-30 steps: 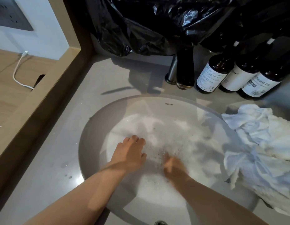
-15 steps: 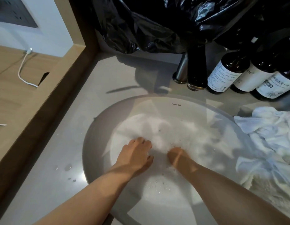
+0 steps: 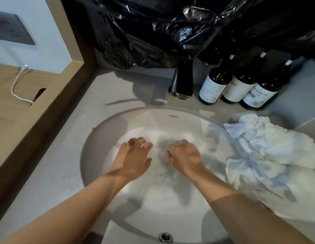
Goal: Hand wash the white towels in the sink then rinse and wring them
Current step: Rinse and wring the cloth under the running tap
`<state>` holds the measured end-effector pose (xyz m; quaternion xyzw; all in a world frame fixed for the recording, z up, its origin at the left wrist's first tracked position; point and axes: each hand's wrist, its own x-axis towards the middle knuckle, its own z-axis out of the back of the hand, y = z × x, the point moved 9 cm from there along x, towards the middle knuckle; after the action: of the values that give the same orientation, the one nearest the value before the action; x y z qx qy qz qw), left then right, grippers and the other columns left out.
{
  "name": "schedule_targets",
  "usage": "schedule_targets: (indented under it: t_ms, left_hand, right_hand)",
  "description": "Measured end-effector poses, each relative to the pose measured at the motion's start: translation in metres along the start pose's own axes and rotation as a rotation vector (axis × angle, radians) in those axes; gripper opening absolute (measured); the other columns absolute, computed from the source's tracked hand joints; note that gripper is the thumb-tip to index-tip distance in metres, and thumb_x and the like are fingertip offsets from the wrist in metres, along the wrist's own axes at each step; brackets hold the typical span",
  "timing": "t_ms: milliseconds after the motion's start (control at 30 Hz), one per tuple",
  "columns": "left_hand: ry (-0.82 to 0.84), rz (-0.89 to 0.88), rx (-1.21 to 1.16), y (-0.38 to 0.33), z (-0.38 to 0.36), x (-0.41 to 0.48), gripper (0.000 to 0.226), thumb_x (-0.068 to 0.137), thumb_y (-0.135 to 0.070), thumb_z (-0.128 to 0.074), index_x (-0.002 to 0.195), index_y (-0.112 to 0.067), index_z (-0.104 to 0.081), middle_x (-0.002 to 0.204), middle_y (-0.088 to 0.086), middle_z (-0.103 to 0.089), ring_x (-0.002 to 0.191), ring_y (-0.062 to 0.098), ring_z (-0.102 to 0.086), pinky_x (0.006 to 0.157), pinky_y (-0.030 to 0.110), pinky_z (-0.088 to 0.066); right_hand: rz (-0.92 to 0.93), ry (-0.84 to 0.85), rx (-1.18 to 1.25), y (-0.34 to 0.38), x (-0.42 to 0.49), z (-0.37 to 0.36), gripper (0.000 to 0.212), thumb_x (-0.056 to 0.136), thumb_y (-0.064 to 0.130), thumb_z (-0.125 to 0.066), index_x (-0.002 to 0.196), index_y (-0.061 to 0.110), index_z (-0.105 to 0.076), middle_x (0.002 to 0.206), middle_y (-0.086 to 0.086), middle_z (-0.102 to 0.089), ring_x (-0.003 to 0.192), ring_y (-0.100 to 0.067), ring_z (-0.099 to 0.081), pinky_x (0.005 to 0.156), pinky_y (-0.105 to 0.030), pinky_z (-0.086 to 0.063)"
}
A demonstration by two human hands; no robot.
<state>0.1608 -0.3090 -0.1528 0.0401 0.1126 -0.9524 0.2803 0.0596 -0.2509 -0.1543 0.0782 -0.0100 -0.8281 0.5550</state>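
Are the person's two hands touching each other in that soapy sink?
Apart. The head view shows the left hand and right hand side by side in the sink, with a clear strip of foamy water between them.

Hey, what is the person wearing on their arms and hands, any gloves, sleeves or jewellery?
Nothing visible: both forearms are bare, no sleeves, gloves, watch or bracelet. The left hand and right hand show no rings; suds cling to the right.

White towels (image 3: 269, 155): crumpled heap, several pieces tangled, on tabletop (image 3: 65, 173) right of sink (image 3: 153, 120), left edge draped over basin rim. Sink: white oval basin, set into grey tabletop, holding foamy water.
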Motion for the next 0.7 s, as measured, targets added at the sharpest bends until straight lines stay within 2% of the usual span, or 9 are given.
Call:
schedule_targets:
  t_ms: [67, 100, 167, 233, 367, 467, 567, 600, 700]
  left_hand:
    - [-0.016, -0.020, 0.015, -0.004, 0.007, -0.002, 0.041, 0.095, -0.038, -0.041, 0.134, -0.026, -0.040, 0.139, -0.005, -0.035, 0.127, 0.018, -0.037, 0.101, 0.030, -0.031]
    - [-0.036, -0.035, 0.001, -0.007, 0.013, -0.002, 0.041, 0.094, -0.037, -0.043, 0.133, -0.025, -0.041, 0.138, -0.004, -0.037, 0.126, 0.018, -0.039, 0.101, 0.031, -0.031]
    - [-0.094, -0.070, -0.029, -0.014, 0.025, 0.000, 0.042, 0.093, -0.035, -0.047, 0.133, -0.023, -0.045, 0.135, -0.003, -0.044, 0.124, 0.020, -0.043, 0.098, 0.032, -0.033]
    - [-0.116, -0.107, 0.017, -0.022, 0.032, 0.002, 0.044, 0.094, -0.036, -0.045, 0.136, -0.024, -0.042, 0.136, -0.002, -0.045, 0.123, 0.019, -0.045, 0.098, 0.030, -0.034]
    - [-0.125, -0.150, 0.160, -0.033, 0.037, 0.005, 0.051, 0.096, -0.040, -0.039, 0.144, -0.028, -0.026, 0.142, -0.004, -0.039, 0.128, 0.019, -0.040, 0.101, 0.032, -0.031]
    - [-0.125, -0.162, 0.146, -0.033, 0.040, 0.006, 0.049, 0.091, -0.036, -0.049, 0.138, -0.025, -0.041, 0.134, -0.001, -0.050, 0.121, 0.023, -0.050, 0.096, 0.035, -0.037]
    - [-0.167, -0.190, 0.143, -0.036, 0.055, 0.010, 0.044, 0.065, -0.034, -0.063, 0.106, -0.020, -0.067, 0.096, 0.002, -0.067, 0.082, 0.025, -0.068, 0.064, 0.038, -0.052]
    - [-0.167, -0.188, 0.137, -0.036, 0.059, 0.012, 0.043, 0.066, -0.034, -0.063, 0.106, -0.020, -0.067, 0.097, 0.003, -0.067, 0.083, 0.026, -0.068, 0.066, 0.039, -0.053]
    - [-0.137, -0.163, 0.119, -0.038, 0.064, 0.019, 0.045, 0.092, -0.034, -0.050, 0.135, -0.023, -0.045, 0.135, 0.001, -0.048, 0.124, 0.024, -0.047, 0.099, 0.038, -0.036]
  right_hand:
    - [-0.016, -0.089, -0.062, 0.000, -0.004, 0.020, 0.010, 0.069, 0.023, -0.072, 0.066, 0.021, -0.063, 0.068, 0.003, -0.062, 0.070, -0.022, -0.061, 0.057, -0.022, -0.038]
    - [0.008, -0.100, -0.053, 0.001, -0.006, 0.028, 0.005, 0.078, 0.024, -0.064, 0.078, 0.020, -0.067, 0.079, 0.000, -0.066, 0.079, -0.024, -0.061, 0.063, -0.025, -0.042]
    - [0.038, -0.084, 0.015, 0.004, -0.014, 0.038, 0.022, 0.091, 0.027, -0.046, 0.096, 0.016, -0.065, 0.097, -0.003, -0.065, 0.093, -0.026, -0.058, 0.073, -0.031, -0.042]
    - [0.004, -0.063, 0.017, -0.002, -0.022, 0.040, 0.025, 0.093, 0.029, -0.042, 0.103, 0.016, -0.061, 0.105, -0.004, -0.064, 0.101, -0.027, -0.055, 0.077, -0.032, -0.037]
    - [-0.067, 0.148, 0.013, -0.011, -0.040, 0.021, 0.038, 0.094, 0.036, -0.043, 0.130, 0.024, -0.050, 0.141, 0.002, -0.041, 0.129, -0.024, -0.033, 0.101, -0.037, -0.026]
    - [-0.111, -0.002, 0.104, -0.019, -0.039, 0.045, 0.031, 0.096, 0.036, -0.042, 0.120, 0.024, -0.058, 0.126, 0.002, -0.056, 0.119, -0.022, -0.046, 0.097, -0.034, -0.033]
    - [-0.192, -0.117, 0.316, -0.032, -0.033, 0.070, 0.023, 0.094, 0.032, -0.047, 0.095, 0.017, -0.064, 0.097, -0.004, -0.065, 0.098, -0.025, -0.057, 0.080, -0.031, -0.044]
    - [-0.203, -0.173, 0.359, -0.035, -0.030, 0.082, 0.022, 0.093, 0.030, -0.048, 0.089, 0.016, -0.064, 0.092, -0.005, -0.063, 0.093, -0.025, -0.058, 0.075, -0.031, -0.043]
    - [-0.235, -0.345, 0.422, -0.042, -0.018, 0.119, 0.025, 0.093, 0.025, -0.048, 0.072, 0.016, -0.059, 0.080, -0.003, -0.054, 0.076, -0.018, -0.049, 0.059, -0.028, -0.034]
